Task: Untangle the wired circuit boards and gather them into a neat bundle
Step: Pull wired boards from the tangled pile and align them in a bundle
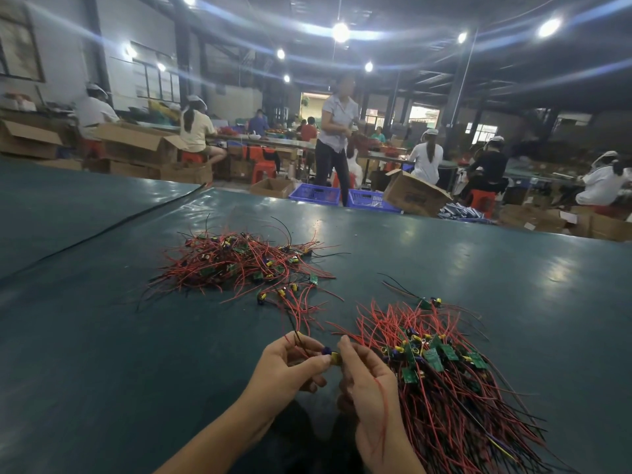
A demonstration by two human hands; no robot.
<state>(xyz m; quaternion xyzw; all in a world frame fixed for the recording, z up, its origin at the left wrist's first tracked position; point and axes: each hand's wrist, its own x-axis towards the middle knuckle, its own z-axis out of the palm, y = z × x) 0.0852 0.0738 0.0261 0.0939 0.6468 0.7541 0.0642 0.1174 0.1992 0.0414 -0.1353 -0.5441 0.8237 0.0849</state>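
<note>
Now, one wired board [330,356], pinched between your left hand [294,366] and right hand [371,384]; next, likely aligned onto the near-right bundle [441,378].

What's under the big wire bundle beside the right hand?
Only the dark green table, seen around the bundle; its surface beneath is covered. On top of the red wires lie green boards; anything buried lower is hidden.

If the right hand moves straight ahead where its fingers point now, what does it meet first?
Probably the loose red wires lying just beyond the right hand, though its height above the dark green table is unclear.
</note>
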